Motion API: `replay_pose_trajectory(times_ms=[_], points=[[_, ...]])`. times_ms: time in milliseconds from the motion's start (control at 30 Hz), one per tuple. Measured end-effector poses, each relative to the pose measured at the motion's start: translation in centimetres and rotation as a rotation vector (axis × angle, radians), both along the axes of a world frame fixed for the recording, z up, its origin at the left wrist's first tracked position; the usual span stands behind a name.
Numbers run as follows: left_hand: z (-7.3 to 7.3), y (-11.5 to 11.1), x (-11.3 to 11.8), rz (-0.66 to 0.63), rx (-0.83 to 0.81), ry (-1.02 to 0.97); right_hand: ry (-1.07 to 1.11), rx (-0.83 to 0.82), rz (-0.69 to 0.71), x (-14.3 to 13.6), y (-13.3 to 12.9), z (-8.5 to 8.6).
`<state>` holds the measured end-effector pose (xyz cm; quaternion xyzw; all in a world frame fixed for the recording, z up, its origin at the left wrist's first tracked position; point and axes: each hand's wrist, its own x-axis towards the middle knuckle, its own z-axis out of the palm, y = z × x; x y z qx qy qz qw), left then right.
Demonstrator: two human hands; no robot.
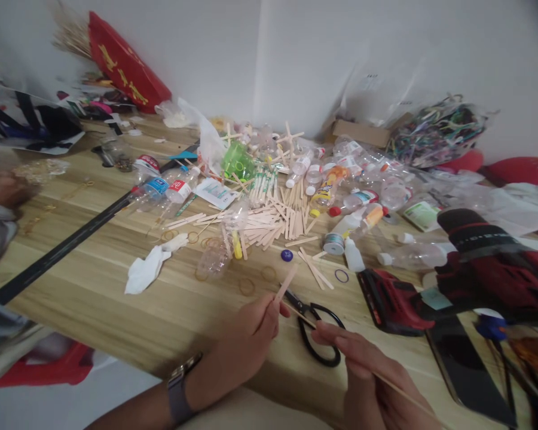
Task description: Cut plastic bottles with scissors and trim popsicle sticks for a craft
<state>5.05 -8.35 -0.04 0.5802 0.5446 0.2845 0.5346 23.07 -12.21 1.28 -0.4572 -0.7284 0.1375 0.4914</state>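
Observation:
Between thumb and fingers, my left hand [255,325] pinches a flat wooden craft stick [287,282] that points up and away. My right hand [372,364] grips a long thin wooden skewer [406,395]. Its front end reaches across to the fingers of my left hand, near the lower end of the craft stick; whether the two touch is hard to tell. Under and just beyond my hands lie black-handled scissors [327,360], partly covered by my right fingers. A pile of loose craft sticks [269,226] spreads over the wooden table [94,298] farther off.
Plastic bottles [415,255] crowd the right and back. At right sit a red-black power drill [470,275] and a dark phone [470,370]. A white tissue [147,269], rubber bands [246,286] and a black bar [67,242] lie left. Another person's hand [2,182] rests at far left.

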Motion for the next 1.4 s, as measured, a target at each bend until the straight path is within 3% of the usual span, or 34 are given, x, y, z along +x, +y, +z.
replay_pose_trajectory(times_ms=[500, 733, 1167, 1400], points=[[0.9, -0.5, 0.0, -0.025, 0.112, 0.156, -0.033, -0.003, -0.013, -0.2, 0.8, -1.3], [1.3, -0.9, 0.2, -0.182, 0.194, 0.219, -0.101, -0.028, -0.076, -1.1, 0.8, -2.3], [1.3, -0.8, 0.4, -0.137, 0.206, 0.223, -0.015, -0.026, 0.025, -1.4, 1.0, -2.9], [1.0, -0.4, 0.5, -0.07, 0.204, 0.145, -0.131, 0.008, 0.076, -1.2, 1.8, -2.5]])
